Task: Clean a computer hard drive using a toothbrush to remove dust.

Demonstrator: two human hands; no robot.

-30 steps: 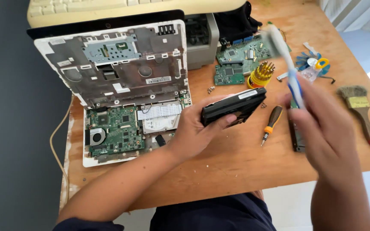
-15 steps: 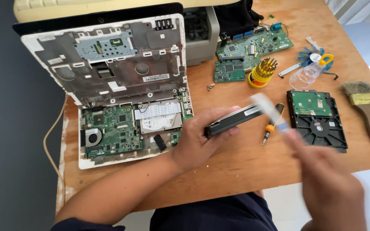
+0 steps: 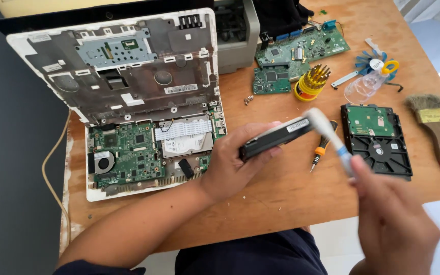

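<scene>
My left hand (image 3: 232, 165) grips a black hard drive (image 3: 276, 138) edge-on above the wooden table (image 3: 281, 203). My right hand (image 3: 395, 224) holds a white toothbrush with a blue band (image 3: 332, 140), its head touching the drive's upper right end; the brush is motion-blurred. A second hard drive (image 3: 378, 140) lies circuit-side up on the table just right of the brush. A small orange-handled screwdriver (image 3: 321, 148) lies between the two drives.
An opened white laptop (image 3: 128, 102) with its green board exposed fills the left. Loose circuit boards (image 3: 301, 51), a yellow screwdriver-bit holder (image 3: 311, 81), a blue fan, a clear bottle (image 3: 365, 86) and a paintbrush (image 3: 434, 130) lie at the back right.
My right hand has dropped toward the lower right and brought the toothbrush down from high over the table to the held drive. The second drive, once covered by that hand, now shows.
</scene>
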